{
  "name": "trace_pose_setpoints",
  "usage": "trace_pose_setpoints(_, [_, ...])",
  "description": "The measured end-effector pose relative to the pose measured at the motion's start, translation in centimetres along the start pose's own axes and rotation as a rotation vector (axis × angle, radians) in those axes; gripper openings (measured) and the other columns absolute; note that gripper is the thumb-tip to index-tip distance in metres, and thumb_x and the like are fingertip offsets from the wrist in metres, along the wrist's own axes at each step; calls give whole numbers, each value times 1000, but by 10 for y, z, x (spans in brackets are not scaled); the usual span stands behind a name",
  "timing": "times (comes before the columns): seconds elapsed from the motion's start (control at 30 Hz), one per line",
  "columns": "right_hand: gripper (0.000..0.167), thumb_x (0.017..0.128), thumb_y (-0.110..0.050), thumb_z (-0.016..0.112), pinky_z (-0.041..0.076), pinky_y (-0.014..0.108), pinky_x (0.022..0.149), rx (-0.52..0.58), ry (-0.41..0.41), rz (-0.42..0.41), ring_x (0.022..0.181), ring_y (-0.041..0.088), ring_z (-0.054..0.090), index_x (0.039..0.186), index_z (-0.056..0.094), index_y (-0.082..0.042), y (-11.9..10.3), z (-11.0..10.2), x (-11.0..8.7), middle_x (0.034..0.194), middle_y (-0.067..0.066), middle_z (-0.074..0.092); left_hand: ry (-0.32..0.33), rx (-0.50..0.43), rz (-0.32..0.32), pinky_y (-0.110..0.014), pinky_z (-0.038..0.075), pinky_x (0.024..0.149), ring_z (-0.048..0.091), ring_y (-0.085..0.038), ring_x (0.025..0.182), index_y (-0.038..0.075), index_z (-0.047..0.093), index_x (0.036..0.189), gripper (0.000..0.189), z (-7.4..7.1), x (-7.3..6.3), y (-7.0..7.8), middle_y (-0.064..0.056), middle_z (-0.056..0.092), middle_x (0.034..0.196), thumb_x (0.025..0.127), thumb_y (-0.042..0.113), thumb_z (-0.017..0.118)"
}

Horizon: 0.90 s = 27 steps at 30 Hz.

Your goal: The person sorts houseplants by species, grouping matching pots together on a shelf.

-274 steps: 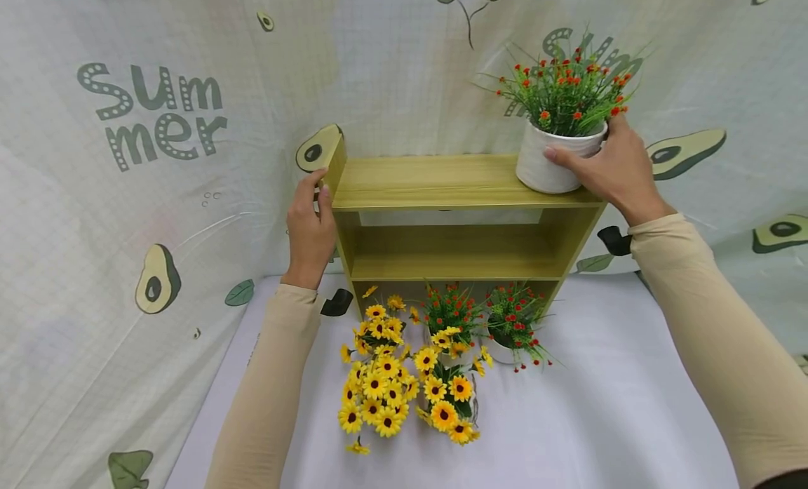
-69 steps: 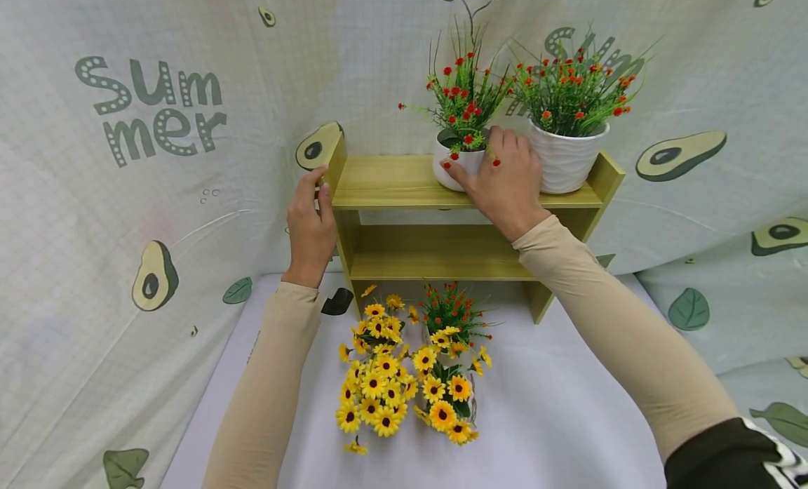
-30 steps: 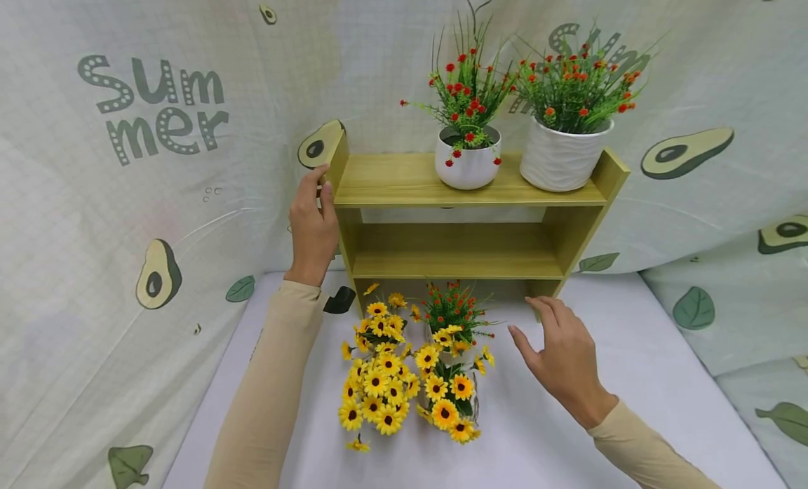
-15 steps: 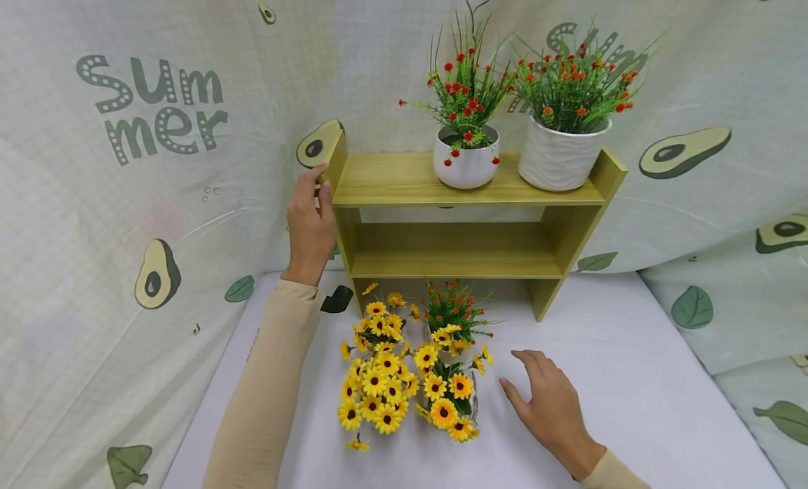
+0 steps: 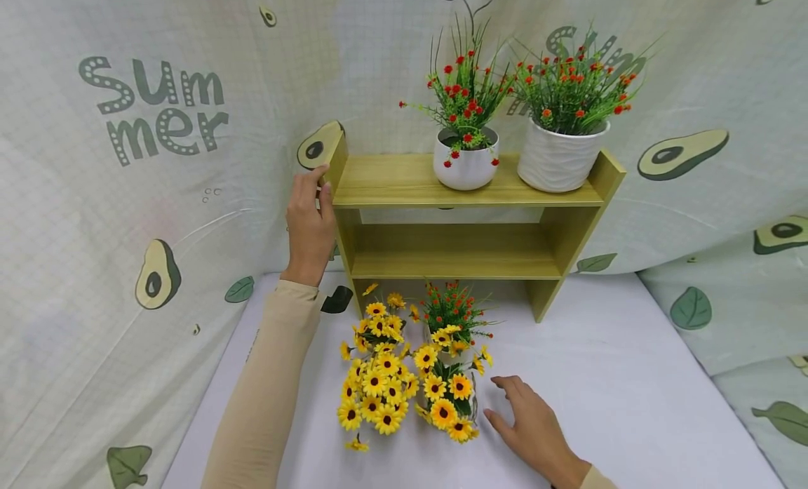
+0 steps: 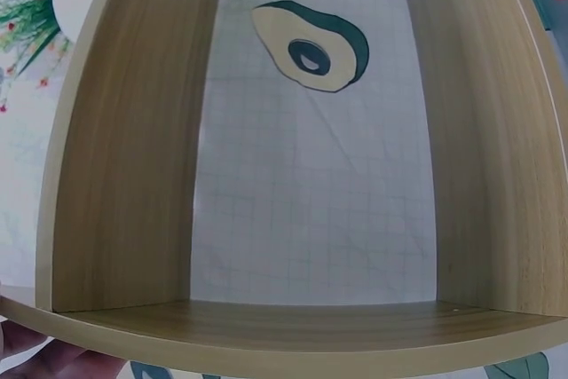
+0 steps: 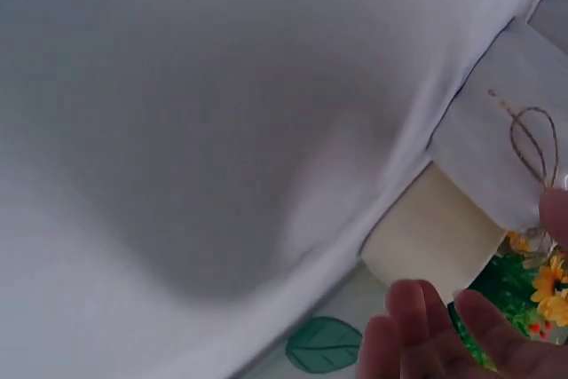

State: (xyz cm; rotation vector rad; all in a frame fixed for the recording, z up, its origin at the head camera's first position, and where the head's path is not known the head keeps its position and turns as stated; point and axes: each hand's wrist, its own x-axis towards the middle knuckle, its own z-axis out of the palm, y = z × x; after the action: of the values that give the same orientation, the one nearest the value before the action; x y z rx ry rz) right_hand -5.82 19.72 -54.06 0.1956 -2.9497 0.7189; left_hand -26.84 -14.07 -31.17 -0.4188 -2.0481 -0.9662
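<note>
My left hand grips the upper left side of a light wooden shelf; in the left wrist view its fingers show beyond the shelf's panel. My right hand is just right of a potted sunflower plant, its fingers apart and holding nothing. In the right wrist view, the pot with a twine bow is close to that hand. A white pot of red flowers and a ridged white pot of orange-red flowers stand on the shelf's top board.
Left of the sunflower plant stand more yellow sunflowers. Behind it is a red-flowered plant, in front of the shelf's bottom opening. A white cloth covers the table. A printed avocado curtain hangs behind.
Earlier, my right hand held the ridged pot on the top board, then set the smaller red-flowered pot beside it. It let go and came down beside the sunflower plant. My left hand stayed.
</note>
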Motion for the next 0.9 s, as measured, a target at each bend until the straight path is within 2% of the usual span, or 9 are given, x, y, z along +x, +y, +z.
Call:
trace_pose_setpoints(0.13, [67,81,-27,93,58,39,85,112,-120,51,105,16,66,138,61,-12,-1,4,-1,135,4,66,6,2,4,-42,49,82,57,-39,96,-5,60,141,36,0,0,0,-27,57,111,115,16,46])
trace_pose_setpoints(0.27, [80,74,-23,95,58,39,87,170,-167,32,110,18,65,143,56,-12,0,10,0,141,6,63,6,3,3,-42,50,82,58,-39,98,-4,60,141,35,1,0,1,-26,57,112,115,16,47])
trace_pose_setpoints(0.4, [85,71,-22,94,58,40,88,220,-175,-21,110,21,65,145,54,-10,1,15,1,141,9,62,13,-5,-10,-44,52,85,58,-38,99,-4,60,141,36,1,-1,2,-26,57,111,115,16,47])
trace_pose_setpoints(0.57, [91,73,-31,95,58,41,92,296,-191,-81,111,21,64,149,50,-6,-1,20,4,137,7,62,15,-7,-32,-44,52,86,59,-38,101,-4,60,142,36,1,-2,2,-26,58,113,115,17,47])
trace_pose_setpoints(0.7, [94,76,-40,95,58,42,95,331,-181,-107,112,20,64,150,49,-5,-4,22,6,134,5,63,18,-4,-24,-43,51,84,59,-39,100,-3,60,142,37,2,-3,1,-26,58,113,115,17,47])
trace_pose_setpoints(0.9, [95,78,-40,95,57,43,95,360,-150,-114,110,19,64,150,48,-1,-8,26,14,128,6,64,29,-3,-18,-45,52,82,60,-39,100,-3,60,141,36,3,-2,1,-26,58,112,115,17,47])
